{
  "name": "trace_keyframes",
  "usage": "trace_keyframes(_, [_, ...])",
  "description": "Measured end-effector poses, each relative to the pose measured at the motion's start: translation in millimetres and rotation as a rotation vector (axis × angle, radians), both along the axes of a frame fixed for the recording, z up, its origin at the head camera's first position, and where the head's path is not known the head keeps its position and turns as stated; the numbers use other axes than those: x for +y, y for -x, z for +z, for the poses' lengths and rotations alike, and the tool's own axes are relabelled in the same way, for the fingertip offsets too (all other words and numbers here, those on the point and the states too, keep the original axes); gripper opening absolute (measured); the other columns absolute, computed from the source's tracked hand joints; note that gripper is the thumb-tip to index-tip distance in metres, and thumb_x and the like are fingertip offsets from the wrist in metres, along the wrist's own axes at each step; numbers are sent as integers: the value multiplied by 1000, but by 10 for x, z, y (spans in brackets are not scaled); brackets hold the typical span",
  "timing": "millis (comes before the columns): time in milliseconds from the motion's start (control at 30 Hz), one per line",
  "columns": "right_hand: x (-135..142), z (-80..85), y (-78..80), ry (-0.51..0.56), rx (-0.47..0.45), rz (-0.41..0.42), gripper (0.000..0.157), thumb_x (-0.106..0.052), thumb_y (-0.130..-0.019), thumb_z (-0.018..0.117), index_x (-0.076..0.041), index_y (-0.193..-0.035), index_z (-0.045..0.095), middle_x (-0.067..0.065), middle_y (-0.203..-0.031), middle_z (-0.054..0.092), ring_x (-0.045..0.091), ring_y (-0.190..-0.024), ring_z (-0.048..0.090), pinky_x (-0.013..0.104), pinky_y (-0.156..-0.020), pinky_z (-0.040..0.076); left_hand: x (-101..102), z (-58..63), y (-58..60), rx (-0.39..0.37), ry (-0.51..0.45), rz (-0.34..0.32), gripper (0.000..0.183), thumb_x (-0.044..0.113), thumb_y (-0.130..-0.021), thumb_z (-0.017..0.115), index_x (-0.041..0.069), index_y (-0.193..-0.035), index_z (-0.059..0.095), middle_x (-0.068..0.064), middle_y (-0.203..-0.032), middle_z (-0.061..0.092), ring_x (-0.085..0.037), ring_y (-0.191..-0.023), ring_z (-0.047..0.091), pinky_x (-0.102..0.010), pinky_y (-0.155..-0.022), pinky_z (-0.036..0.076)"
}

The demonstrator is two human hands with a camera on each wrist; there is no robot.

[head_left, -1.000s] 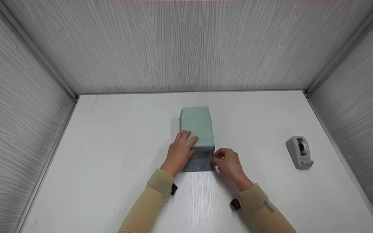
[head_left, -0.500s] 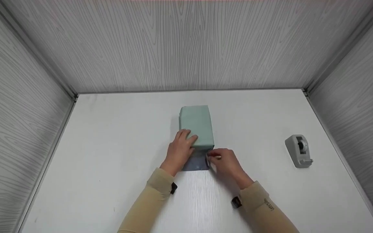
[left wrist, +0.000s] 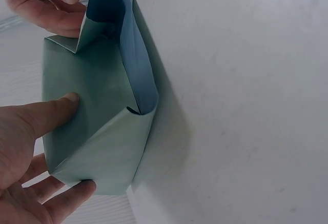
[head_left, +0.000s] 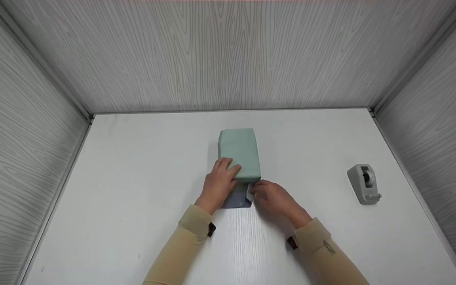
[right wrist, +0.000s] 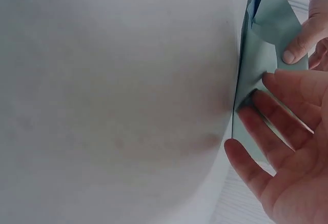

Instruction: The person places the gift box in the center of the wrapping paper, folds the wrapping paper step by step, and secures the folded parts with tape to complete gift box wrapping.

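Note:
A box wrapped in pale green paper point(head_left: 239, 148) lies on the table, its near end partly folded. Along the bottom of that end the paper flap shows its blue inner side point(left wrist: 137, 62). My left hand point(head_left: 217, 184) grips the box at its near left, thumb on the end face and fingers along the side. At the near right corner my right hand point(head_left: 273, 198) presses the side fold point(left wrist: 95, 32) inward with its fingers. In the right wrist view the fingers point(right wrist: 261, 131) are spread and slightly bent against the green paper.
A grey tape dispenser point(head_left: 363, 184) with a roll in it stands at the right of the white table point(head_left: 145, 166). Wood-grain panels point(head_left: 228, 55) enclose the back and both sides.
My right hand has moved a little left, pushing the right side of the paper end inward, so the blue flap now narrows at that corner. My left hand has stayed on the box.

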State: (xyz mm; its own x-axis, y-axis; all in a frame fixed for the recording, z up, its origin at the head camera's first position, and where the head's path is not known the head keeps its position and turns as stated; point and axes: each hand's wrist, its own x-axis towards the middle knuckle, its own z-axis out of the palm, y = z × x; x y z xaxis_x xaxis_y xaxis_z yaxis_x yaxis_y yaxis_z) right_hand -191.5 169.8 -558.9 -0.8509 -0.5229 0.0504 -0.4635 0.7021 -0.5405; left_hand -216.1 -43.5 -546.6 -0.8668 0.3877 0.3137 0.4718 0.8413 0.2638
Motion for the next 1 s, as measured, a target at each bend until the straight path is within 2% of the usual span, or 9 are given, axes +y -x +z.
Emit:
trace_keyframes(200, [-6, -13, -42, -71, -2, 73, 30, -1, -94, 61, -3, -122, 67, 10, -128, 62, 26, -120, 57, 42, -98, 46, -9, -4, -6, -8, -13, -3, 44, 22, -85, 78, 18, -126, 64, -11, -135, 49, -29, -129, 43, -41, -80, 55])
trace_keyframes(367, [-4, -12, -71, -131, 34, 145, 35, -1, -95, 61, 1, -130, 61, 14, -134, 57, 28, -125, 53, 43, -101, 44, -12, -5, -11, -10, -17, -7, 44, 22, -86, 78, 18, -127, 63, -11, -136, 48, -30, -129, 43, -41, -81, 55])
trace_keyframes(733, [17, -19, -134, -204, 198, 208, 41, 3, -91, 65, 5, -131, 59, 19, -133, 55, 29, -120, 56, 41, -96, 47, -9, -3, -17, -34, -19, -3, 44, 23, -86, 77, 18, -128, 63, -10, -137, 48, -29, -131, 41, -42, -80, 55])
trace_keyframes(833, [3, 3, -157, -270, 171, 190, 46, -2, -91, 66, 3, -135, 55, 17, -136, 52, 29, -122, 53, 47, -95, 47, -9, -6, -14, -23, -8, -3, 44, 23, -87, 77, 18, -128, 63, -11, -137, 48, -29, -131, 42, -42, -81, 55])
trace_keyframes(1000, [-25, 43, -211, -356, 31, 139, 57, -22, -96, 64, -4, -146, 44, 13, -148, 41, 27, -135, 41, 61, -102, 36, -11, -2, -7, -9, 12, -5, 44, 24, -87, 77, 19, -129, 62, -11, -137, 48, -30, -131, 42, -41, -82, 55])
